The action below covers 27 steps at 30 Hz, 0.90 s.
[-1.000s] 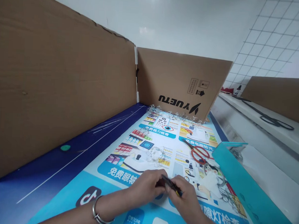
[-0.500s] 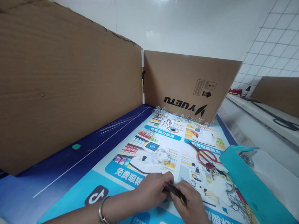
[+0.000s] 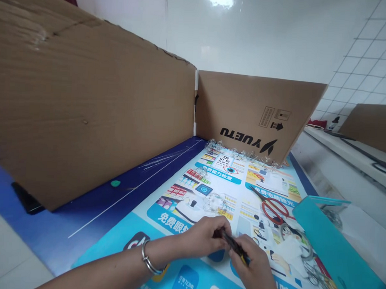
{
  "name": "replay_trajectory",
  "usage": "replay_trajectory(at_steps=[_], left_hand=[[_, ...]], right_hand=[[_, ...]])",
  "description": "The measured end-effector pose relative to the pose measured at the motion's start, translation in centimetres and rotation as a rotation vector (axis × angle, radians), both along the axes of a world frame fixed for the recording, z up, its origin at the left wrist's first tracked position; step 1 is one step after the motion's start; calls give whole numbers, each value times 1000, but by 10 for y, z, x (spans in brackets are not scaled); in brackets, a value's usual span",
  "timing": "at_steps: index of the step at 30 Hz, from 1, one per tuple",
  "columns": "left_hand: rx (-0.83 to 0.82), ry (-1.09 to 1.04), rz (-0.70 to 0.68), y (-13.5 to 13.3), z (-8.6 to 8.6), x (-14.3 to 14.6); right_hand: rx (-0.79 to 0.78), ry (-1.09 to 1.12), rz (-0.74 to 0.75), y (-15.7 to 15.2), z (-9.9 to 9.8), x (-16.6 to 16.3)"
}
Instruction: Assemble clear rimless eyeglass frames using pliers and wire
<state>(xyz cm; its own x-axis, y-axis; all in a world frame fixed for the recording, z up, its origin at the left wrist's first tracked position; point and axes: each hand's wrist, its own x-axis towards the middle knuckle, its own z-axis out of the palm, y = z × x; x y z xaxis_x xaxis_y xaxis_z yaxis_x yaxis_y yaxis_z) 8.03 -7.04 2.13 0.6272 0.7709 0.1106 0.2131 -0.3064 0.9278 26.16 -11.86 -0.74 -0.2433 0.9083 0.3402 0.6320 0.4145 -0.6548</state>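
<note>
My right hand (image 3: pixel 254 262) is closed around a pair of pliers (image 3: pixel 236 247) with dark and yellow handles, held low over the printed sheet (image 3: pixel 189 211). Close beside the pliers' tip, my left hand (image 3: pixel 204 236) is pinched shut; whatever is between its fingers is too small and hidden to make out. A tangle of thin, clear or silvery wire pieces (image 3: pixel 217 203) lies just beyond my left hand. Red-handled scissors (image 3: pixel 276 209) rest on the sheet farther to the right. Near them is a loose bundle of thin wire (image 3: pixel 317 274).
Tall cardboard panels stand at the left (image 3: pixel 117 106) and back (image 3: pixel 247 104). Along the back panel's foot runs a row of wire pieces (image 3: pixel 244 156). A teal box (image 3: pixel 333 242) sits at the right, with wire inside. Beyond it is a white ledge (image 3: pixel 351 150).
The whole view has shifted, so things appear farther right. Both hands stay together at the pliers, with little change in their grip.
</note>
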Motion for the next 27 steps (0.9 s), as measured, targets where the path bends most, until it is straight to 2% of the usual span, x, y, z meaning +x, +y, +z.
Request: replay_trajectory(at_steps=[5,12,18,27], left_hand=[[-251,-194,-38,3,-7,2],[-427,-314,-73,3,-8,4],[-379,-226,-25,2,-8,4],[-367,-218,-46,0,-8,5]], right_hand=[[-34,42,-36,-2,4,-2],[-175,181,-90,-8,17,-8],[-338,385,-112,-9,17,-8],[-302,339,-122,-9,18,-12]])
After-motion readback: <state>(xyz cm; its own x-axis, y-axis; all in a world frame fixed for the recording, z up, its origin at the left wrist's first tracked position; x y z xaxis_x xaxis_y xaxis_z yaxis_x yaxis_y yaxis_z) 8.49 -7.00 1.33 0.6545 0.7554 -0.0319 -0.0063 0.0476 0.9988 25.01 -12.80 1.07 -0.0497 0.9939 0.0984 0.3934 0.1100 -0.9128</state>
